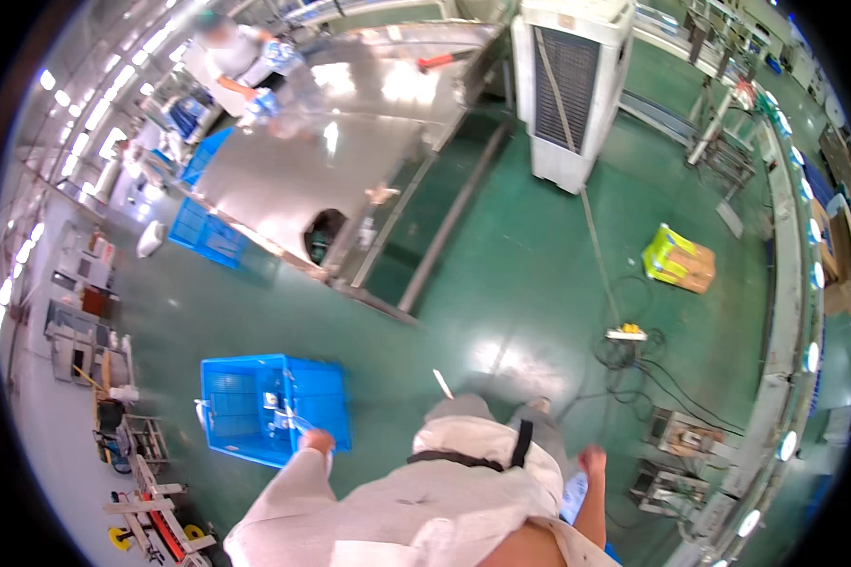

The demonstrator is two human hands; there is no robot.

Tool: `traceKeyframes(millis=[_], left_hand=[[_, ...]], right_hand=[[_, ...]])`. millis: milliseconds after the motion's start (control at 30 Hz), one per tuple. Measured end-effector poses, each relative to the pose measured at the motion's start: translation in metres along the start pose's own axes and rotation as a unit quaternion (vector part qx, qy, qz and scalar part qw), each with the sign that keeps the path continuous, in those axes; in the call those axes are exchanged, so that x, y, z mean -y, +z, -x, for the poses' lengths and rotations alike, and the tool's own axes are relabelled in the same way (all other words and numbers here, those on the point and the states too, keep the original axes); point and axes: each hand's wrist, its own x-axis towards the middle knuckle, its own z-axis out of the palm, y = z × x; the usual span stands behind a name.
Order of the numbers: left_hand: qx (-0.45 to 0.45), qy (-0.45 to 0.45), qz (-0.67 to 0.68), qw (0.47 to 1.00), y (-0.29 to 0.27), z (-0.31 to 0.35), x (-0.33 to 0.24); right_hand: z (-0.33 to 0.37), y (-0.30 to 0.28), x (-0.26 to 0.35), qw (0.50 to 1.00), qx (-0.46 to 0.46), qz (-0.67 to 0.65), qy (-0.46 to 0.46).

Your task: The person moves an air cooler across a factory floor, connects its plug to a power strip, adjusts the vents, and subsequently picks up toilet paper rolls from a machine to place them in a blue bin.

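My left hand point(317, 440) is closed at the near right side of a blue plastic crate point(317, 397) on the floor. A thin pale strip point(299, 421) runs from its fingers toward the crate's rim. Several small white and clear items point(272, 404) lie inside the crate, too small to name. My right hand point(592, 459) hangs by my right hip, fingers curled. Just under it, partly behind my forearm, shows a blue-and-white plastic-looking thing point(573, 495); whether the fingers grip it is hard to tell.
Ahead stands a large metal table point(284, 170) with a round hole, a red-handled tool point(435, 62) on top, and a co-worker point(241, 61) beyond. A white air cooler point(577, 94), a yellow-and-brown box point(679, 259), a power strip point(626, 334) and loose cables point(671, 378) are right.
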Motion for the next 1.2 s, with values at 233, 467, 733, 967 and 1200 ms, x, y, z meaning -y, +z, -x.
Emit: traceKeyframes(millis=[233, 467, 733, 967, 1200], left_hand=[[0.11, 0.083, -0.012, 0.99, -0.043, 0.071, -0.151], [0.133, 0.197, 0.056, 0.97, -0.164, 0.087, -0.296], [0.189, 0.253, 0.153, 0.937, -0.356, 0.094, -0.329], [0.024, 0.128, 0.367, 0.921, -0.511, 0.088, -0.351], [-0.163, -0.002, 0.661, 0.733, -0.653, 0.043, -0.4]], right_hand=[[-0.256, -0.101, 0.23, 0.992, -0.042, -0.045, 0.108], [-0.4, -0.082, 0.331, 0.993, 0.099, 0.036, 0.057], [-0.466, -0.095, 0.353, 0.964, 0.202, 0.092, 0.146], [-0.574, -0.1, 0.399, 0.939, 0.275, 0.087, 0.185], [-0.611, 0.003, 0.559, 0.774, 0.575, 0.247, -0.095]])
